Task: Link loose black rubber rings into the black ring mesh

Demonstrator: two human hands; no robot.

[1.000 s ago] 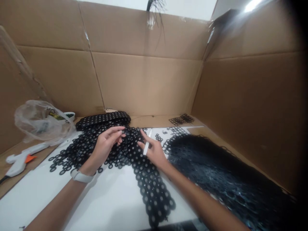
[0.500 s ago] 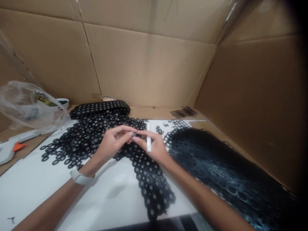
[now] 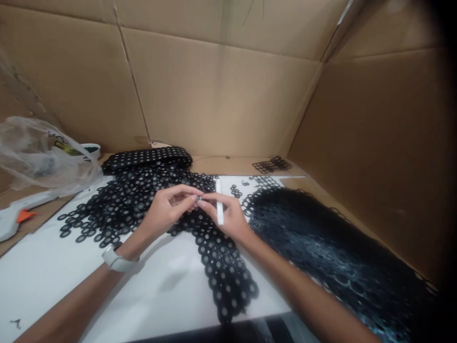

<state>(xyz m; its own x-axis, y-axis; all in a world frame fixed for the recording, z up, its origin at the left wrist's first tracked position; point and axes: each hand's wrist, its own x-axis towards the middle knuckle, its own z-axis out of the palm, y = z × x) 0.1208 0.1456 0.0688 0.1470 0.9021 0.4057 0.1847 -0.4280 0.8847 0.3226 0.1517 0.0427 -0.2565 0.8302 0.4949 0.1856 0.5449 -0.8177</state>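
Fingertips of my left hand [image 3: 167,206] and my right hand [image 3: 232,216] meet, pinching a small greyish disc [image 3: 199,198] between them. The fingers partly cover it. A white pen-like stick [image 3: 220,205] is also tucked in my right hand, standing roughly upright between thumb and fingers. Below and behind both hands lies a black sheet of linked rings with pale round centres; its strip [image 3: 226,274] runs toward me over the white board [image 3: 160,295]. To the left spreads a heap of similar black discs [image 3: 117,202].
A rolled dotted black piece [image 3: 150,158] lies behind the heap. At right sits a large dark mound of ring mesh [image 3: 321,238], with a flat lattice [image 3: 273,165] beyond. On the left are a plastic bag [image 3: 32,157], a white cup [image 3: 93,149] and a white glue gun [image 3: 10,224]. Cardboard walls [image 3: 214,95] enclose the back and right.
The whole view has shifted slightly, with things sitting a little higher and further left. Both hands keep their pinch on the disc, which appears turned a little.
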